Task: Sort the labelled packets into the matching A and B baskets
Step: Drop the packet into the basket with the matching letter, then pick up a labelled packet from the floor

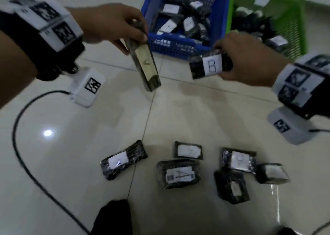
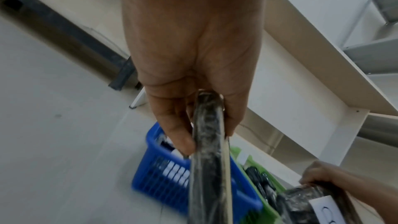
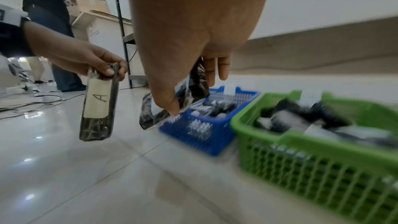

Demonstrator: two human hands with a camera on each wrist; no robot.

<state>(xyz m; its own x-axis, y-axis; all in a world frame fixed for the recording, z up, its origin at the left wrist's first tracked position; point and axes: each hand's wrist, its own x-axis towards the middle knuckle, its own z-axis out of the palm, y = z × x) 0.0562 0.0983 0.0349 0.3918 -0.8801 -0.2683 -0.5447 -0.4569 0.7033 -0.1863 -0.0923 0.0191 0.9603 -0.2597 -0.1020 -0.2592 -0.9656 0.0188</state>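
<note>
My left hand (image 1: 114, 23) pinches the top end of a long black packet labelled A (image 1: 147, 65), which hangs above the floor just in front of the blue basket (image 1: 171, 47). In the right wrist view the same A packet (image 3: 99, 103) dangles at the left. My right hand (image 1: 244, 59) grips a black packet labelled B (image 1: 210, 65) in the air, near the front of the green basket (image 1: 294, 23). The B packet (image 3: 193, 81) shows partly behind my palm. Both baskets hold several black packets.
Several black packets, most labelled A, lie on the tiled floor close to me, such as one packet (image 1: 178, 175) and another (image 1: 238, 160). A black cable (image 1: 19, 145) curves across the floor at the left. White shelving (image 2: 301, 74) stands behind the baskets. A person (image 3: 49, 23) stands far left.
</note>
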